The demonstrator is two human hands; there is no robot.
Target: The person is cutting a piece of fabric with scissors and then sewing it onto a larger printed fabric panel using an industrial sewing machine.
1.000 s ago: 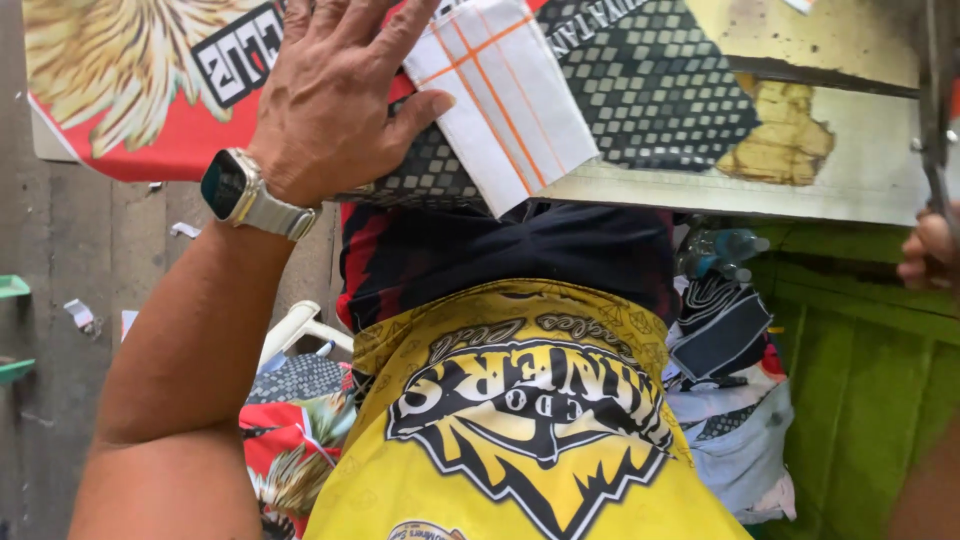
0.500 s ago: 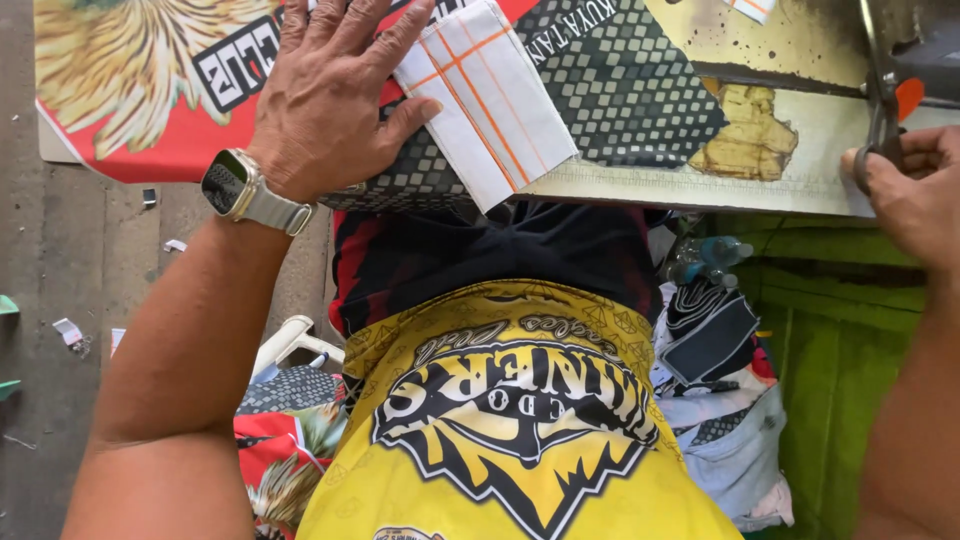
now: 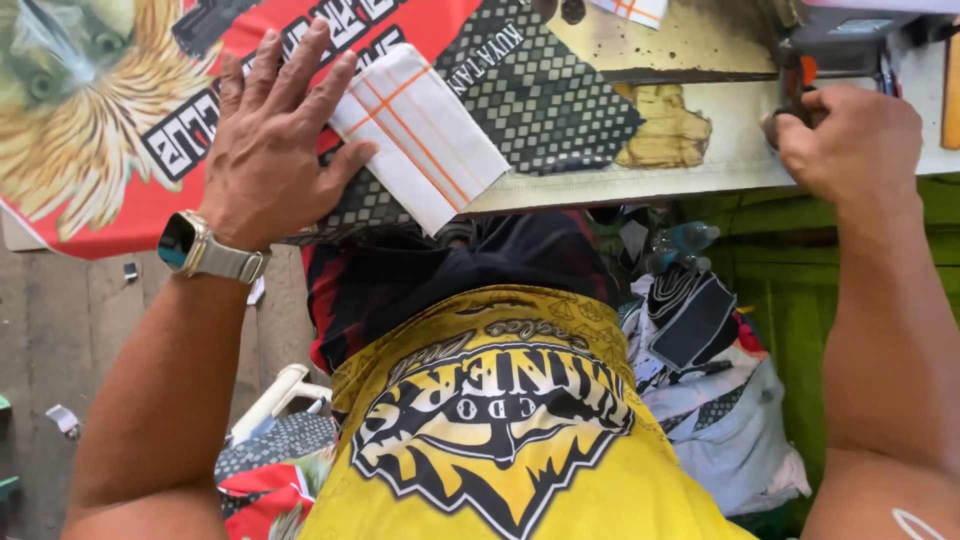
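Observation:
My left hand [image 3: 272,150] lies flat, fingers spread, on a folded white cloth with orange stripes [image 3: 420,135] and the printed red, black and yellow fabric [image 3: 120,110] under it on the table. A watch sits on that wrist. At the table's right end my right hand [image 3: 850,140] is closed around scissors with an orange handle [image 3: 797,85], next to a dark machine part; the blades are hidden.
The worn table top [image 3: 700,150] shows a torn yellowish patch. Below its edge, a heap of fabric pieces [image 3: 700,370] lies beside a green wooden panel [image 3: 790,300]. More cloth and a white object [image 3: 275,400] sit on the concrete floor at the left.
My right hand has risen from below the table's edge to the right end of the table and closed on the scissors. The left hand has stayed on the white cloth.

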